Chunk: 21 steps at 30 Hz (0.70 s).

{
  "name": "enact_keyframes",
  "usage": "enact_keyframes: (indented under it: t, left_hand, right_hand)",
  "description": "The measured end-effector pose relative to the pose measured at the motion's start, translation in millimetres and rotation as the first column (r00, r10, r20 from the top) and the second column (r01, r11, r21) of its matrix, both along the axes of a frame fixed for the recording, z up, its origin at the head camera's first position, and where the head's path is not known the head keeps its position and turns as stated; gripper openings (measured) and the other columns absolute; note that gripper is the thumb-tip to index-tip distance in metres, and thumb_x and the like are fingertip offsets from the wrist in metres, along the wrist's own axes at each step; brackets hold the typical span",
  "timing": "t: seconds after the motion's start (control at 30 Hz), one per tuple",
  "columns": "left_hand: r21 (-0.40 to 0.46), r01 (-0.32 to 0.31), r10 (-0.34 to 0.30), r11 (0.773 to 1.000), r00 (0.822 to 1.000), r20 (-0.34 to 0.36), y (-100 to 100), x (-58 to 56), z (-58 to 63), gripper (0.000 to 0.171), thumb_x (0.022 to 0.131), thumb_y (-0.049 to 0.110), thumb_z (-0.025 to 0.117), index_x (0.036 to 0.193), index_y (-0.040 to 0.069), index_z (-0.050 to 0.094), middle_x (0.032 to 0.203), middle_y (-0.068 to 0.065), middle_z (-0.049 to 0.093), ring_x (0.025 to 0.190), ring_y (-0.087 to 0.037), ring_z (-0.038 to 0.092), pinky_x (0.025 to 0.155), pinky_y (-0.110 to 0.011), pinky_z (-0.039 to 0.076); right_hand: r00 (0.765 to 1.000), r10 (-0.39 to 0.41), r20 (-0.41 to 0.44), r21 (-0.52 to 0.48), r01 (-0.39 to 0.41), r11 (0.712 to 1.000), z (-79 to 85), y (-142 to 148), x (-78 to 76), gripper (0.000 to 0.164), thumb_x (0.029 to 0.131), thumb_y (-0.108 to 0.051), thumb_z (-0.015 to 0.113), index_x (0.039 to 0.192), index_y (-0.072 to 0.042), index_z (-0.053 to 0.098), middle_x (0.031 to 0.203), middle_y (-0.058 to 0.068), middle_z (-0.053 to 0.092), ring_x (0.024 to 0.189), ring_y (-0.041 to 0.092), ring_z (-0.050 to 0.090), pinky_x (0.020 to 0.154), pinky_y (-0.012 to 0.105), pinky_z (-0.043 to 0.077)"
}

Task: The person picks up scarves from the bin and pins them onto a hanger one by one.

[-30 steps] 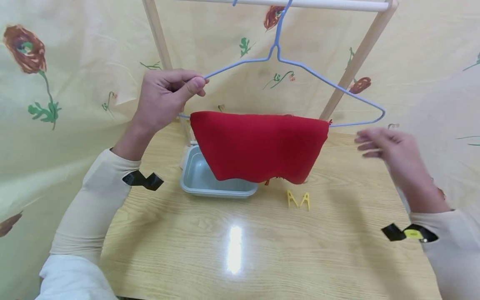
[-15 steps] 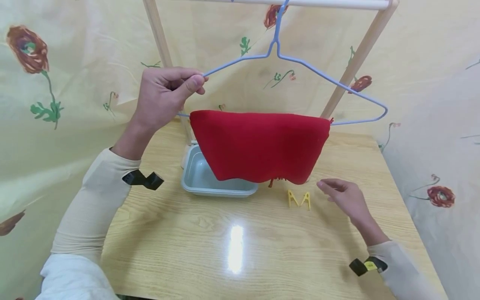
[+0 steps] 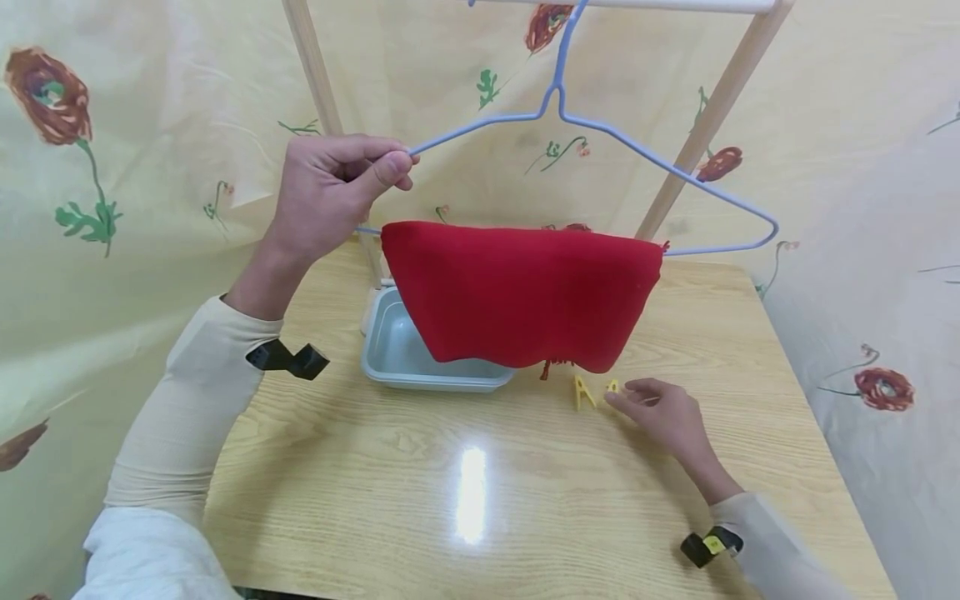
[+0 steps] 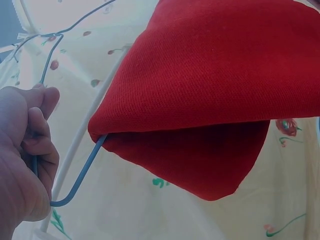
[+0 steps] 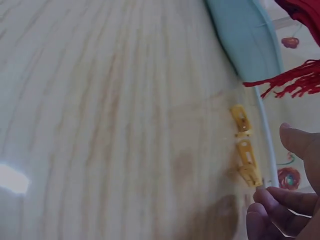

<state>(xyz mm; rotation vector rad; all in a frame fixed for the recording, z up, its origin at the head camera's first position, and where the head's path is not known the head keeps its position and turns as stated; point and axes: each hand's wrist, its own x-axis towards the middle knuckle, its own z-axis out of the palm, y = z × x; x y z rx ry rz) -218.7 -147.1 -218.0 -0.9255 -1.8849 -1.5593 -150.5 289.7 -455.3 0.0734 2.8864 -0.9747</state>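
Note:
My left hand (image 3: 330,190) pinches the left arm of a blue wire hanger (image 3: 633,146), whose hook reaches up to the white rail. Folded over the hanger's lower bar is a red scarf (image 3: 517,296) with tasselled ends; in the left wrist view its fold (image 4: 200,85) hangs beside the hand. My right hand (image 3: 667,421) is low over the table at the right one of two yellow clothespins (image 3: 612,387). In the right wrist view, thumb and fingers are spread apart, with the fingertips near the closer clothespin (image 5: 248,165). The other clothespin (image 3: 582,393) lies to its left.
A pale blue basin (image 3: 438,382) stands behind and partly under the scarf. The rack has slanted wooden legs (image 3: 712,125) and a white rail (image 3: 675,4) on top. Wood-grained table (image 3: 360,500) stretches in front; flowered cloth (image 3: 150,250) covers the walls.
My right hand has come down and leftward from beside the hanger's right end to the right clothespin. The left hand keeps its grip, and the hanger and scarf have barely shifted.

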Motion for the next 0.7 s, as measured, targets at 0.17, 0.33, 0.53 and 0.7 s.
enact_keyframes:
  t: [0.17, 0.33, 0.53, 0.7]
  left_hand:
    - [-0.005, 0.004, -0.004, 1.000, 1.000, -0.002, 0, -0.8, -0.3, 0.010, 0.086, 0.002, 0.069, 0.091, -0.004, 0.074, 0.070, -0.004, 0.070, 0.036, -0.011, 0.036, 0.037, -0.020, 0.021]
    - [-0.011, 0.014, -0.014, 1.000, 1.000, -0.011, 1, -1.5, -0.3, 0.010, 0.086, 0.002, 0.069, 0.091, -0.005, 0.074, 0.070, -0.005, 0.070, 0.036, -0.012, 0.036, 0.036, -0.021, 0.021]
    - [-0.016, 0.036, -0.036, 0.999, 0.999, -0.021, 1, -1.7, -0.1, 0.010, 0.086, 0.000, 0.068, 0.092, -0.007, 0.073, 0.071, -0.006, 0.070, 0.039, -0.013, 0.042, 0.036, -0.021, 0.024]
    - [-0.030, 0.035, -0.036, 0.999, 0.999, -0.031, 2, -2.7, -0.2, 0.010, 0.086, 0.000, 0.068, 0.093, -0.007, 0.073, 0.072, -0.005, 0.070, 0.040, -0.014, 0.043, 0.037, -0.021, 0.023]
  right_hand:
    - [1.000, -0.001, -0.021, 0.034, 0.001, 0.999, -7.5, -3, -2.4, 0.071, 0.075, -0.067, 0.066, 0.112, -0.006, 0.068, 0.092, 0.009, 0.071, 0.083, 0.021, 0.065, 0.067, 0.030, 0.049]
    - [0.999, 0.007, -0.052, 0.065, -0.004, 0.998, -13.2, -9, -5.4, 0.069, 0.073, -0.065, 0.070, 0.108, -0.006, 0.068, 0.085, 0.005, 0.068, 0.076, 0.018, 0.060, 0.062, 0.029, 0.046]
    - [0.998, 0.037, -0.053, 0.094, -0.032, 0.995, -17.7, -11, -7.8, 0.066, 0.071, -0.060, 0.075, 0.109, -0.007, 0.067, 0.087, 0.006, 0.065, 0.078, 0.020, 0.057, 0.064, 0.030, 0.044]
    - [0.994, 0.090, -0.055, 0.093, -0.084, 0.992, -19.4, -6, -10.3, 0.067, 0.072, -0.059, 0.075, 0.116, -0.009, 0.065, 0.095, 0.007, 0.066, 0.087, 0.023, 0.061, 0.071, 0.035, 0.049]
